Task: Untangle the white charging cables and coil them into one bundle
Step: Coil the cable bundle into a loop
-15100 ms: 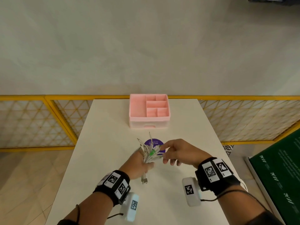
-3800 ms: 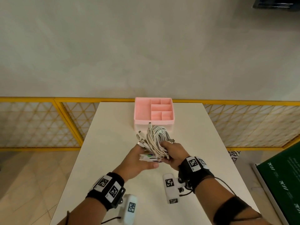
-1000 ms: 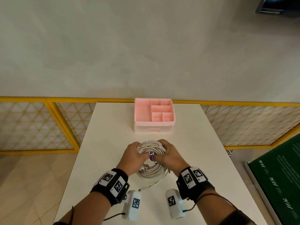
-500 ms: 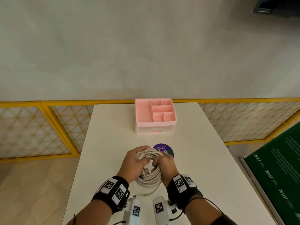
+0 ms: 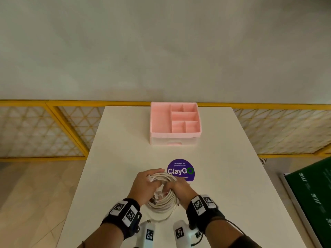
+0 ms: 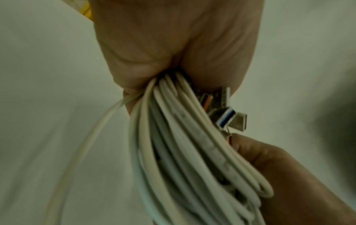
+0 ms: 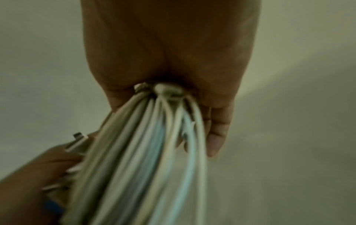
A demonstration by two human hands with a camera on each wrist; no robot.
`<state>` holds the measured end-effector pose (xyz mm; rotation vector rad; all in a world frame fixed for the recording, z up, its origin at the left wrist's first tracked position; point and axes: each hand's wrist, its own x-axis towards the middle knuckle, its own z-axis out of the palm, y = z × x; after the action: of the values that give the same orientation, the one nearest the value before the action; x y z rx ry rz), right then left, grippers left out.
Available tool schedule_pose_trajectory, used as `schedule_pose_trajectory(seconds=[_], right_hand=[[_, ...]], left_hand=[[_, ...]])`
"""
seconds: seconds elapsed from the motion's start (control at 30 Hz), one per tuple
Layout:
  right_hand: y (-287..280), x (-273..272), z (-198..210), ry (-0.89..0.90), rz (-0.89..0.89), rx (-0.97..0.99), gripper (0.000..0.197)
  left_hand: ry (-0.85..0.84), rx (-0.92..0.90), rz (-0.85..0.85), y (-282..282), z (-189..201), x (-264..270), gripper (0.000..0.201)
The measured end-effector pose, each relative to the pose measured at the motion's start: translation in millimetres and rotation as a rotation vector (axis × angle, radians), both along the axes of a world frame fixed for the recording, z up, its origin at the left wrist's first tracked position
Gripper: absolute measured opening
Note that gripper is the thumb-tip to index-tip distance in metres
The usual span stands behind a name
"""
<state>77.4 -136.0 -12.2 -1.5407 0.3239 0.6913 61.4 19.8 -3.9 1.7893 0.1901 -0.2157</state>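
Left wrist only: USB plugs (image 6: 227,117).

white charging cables (image 5: 163,199) wound into one round coil, metal plugs poking out.

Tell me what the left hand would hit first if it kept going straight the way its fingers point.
Past the cable coil it grips, the left hand points up the table toward the pink organizer; the purple sticker lies flat, slightly right. Depth unclear.
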Motion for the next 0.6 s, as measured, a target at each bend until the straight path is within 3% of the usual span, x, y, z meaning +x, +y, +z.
schedule_pose_trajectory(seconds=[0.03,0.1,0.17,0.2,0.27,0.3,0.4,0.47,0.6], right_hand=[[-4.7,5.5,-6.0,-0.027,0.109,-0.015,0.027],[-12.4,11.9,-6.5,-0.085,0.292,-0.069,0.018],[-20.2,29.6,-13.4,-0.11,0.367,-0.071,0.013],[-20.7,34.5,-10.2,-0.125,0.361,-0.085,0.022],[-21.3,53.2,-14.3,-0.112,0.271,-0.105,0.058],[-21.8,63.7,-17.4,-0.106,0.209,-0.123,0.066],[-27.1,93.7,-17.5,-0.206,-0.002,-0.229,0.039],[-29.2,111.7,-15.0,-0.142,-0.182,-0.097,0.019],[-24.9,135.5,-24.2,0.032,-0.369,0.163,0.012]], left_hand=[[0.016,0.018,-0.006,-1.4,-4.6,3.3,0.033],[0.037,0.034,0.01,-2.5,-10.7,6.4,0.034],[0.058,0.042,0.076,-8.9,-20.5,15.4,0.037],[0.051,0.035,0.12,-9.1,-19.4,16.5,0.038],[0.054,0.009,0.228,-9.8,-25.2,20.6,0.04],[0.059,-0.009,0.283,-10.5,-28.5,22.7,0.04],[0.054,-0.042,0.42,-8.2,-35.5,23.0,0.038],[0.059,-0.057,0.473,-3.5,-41.8,21.8,0.039],[0.078,-0.098,0.51,1.1,-48.7,19.7,0.041]])
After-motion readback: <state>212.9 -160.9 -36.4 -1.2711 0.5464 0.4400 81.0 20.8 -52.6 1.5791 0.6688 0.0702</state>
